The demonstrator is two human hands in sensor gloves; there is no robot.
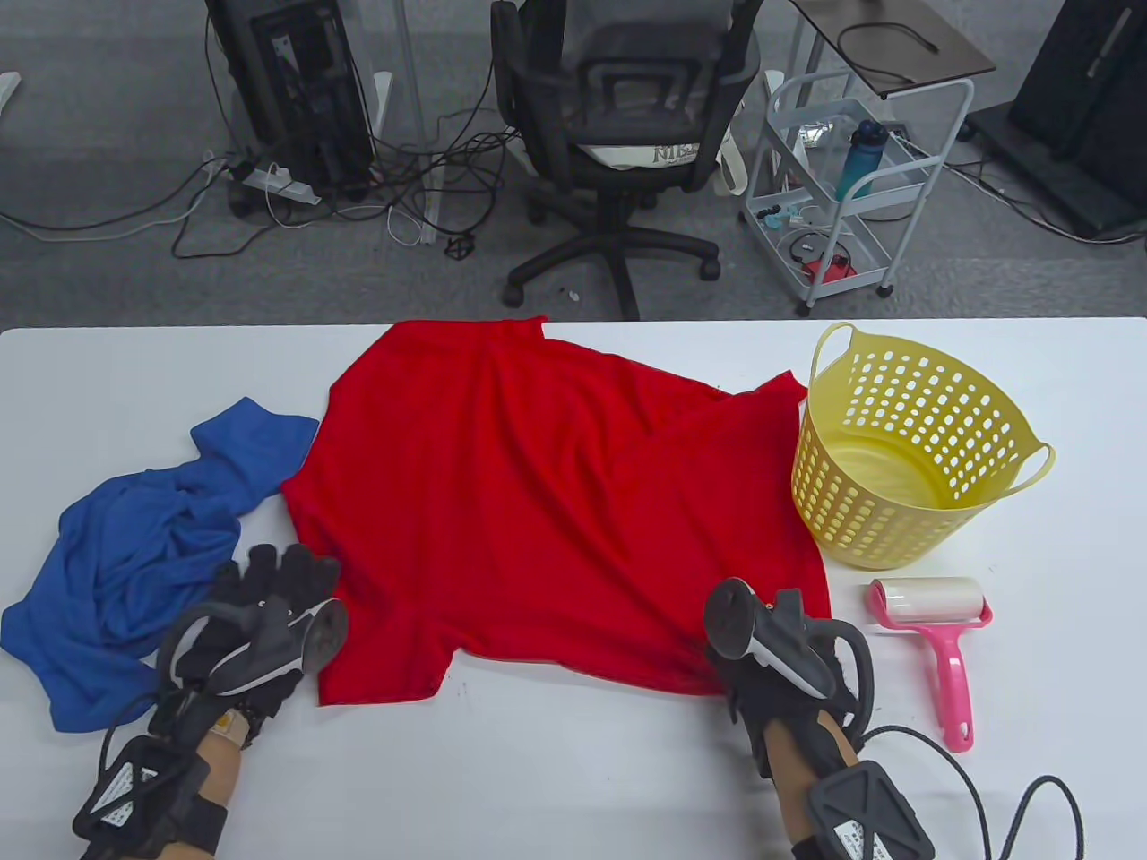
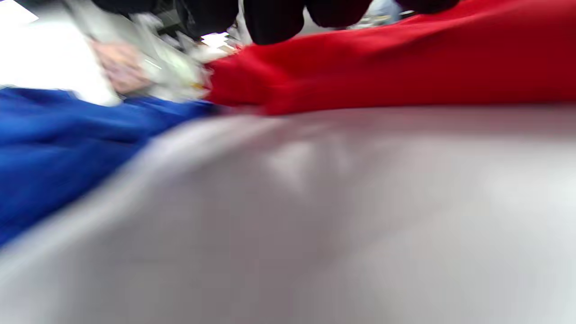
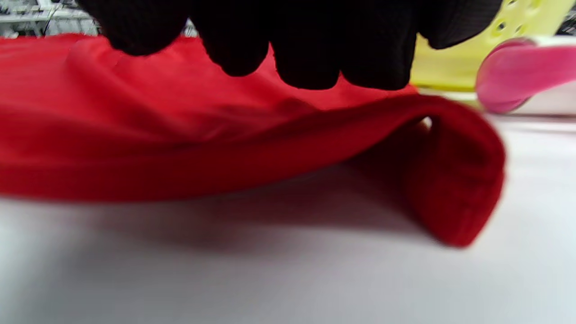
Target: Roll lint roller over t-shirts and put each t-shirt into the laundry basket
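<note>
A red t-shirt (image 1: pixel 538 502) lies spread over the middle of the white table (image 1: pixel 573 770). My left hand (image 1: pixel 287 564) is at its near left sleeve edge, with fingertips (image 2: pixel 274 22) curled down onto the bunched red cloth (image 2: pixel 405 67). My right hand (image 1: pixel 744 645) grips the near right hem, and its fingers (image 3: pixel 306 54) hold the red fabric (image 3: pixel 225 135) lifted a little off the table. A crumpled blue t-shirt (image 1: pixel 143 555) lies left of my left hand. The pink lint roller (image 1: pixel 932 627) lies untouched just right of my right hand, in front of the yellow laundry basket (image 1: pixel 860 528).
The basket stands tilted with nothing in it at the table's right, touching the red shirt's far right corner. Beyond the far table edge are an office chair (image 1: pixel 627 116), a white wire cart (image 1: pixel 851 179) and cables on the floor. A glove cable (image 1: pixel 1030 797) trails at front right.
</note>
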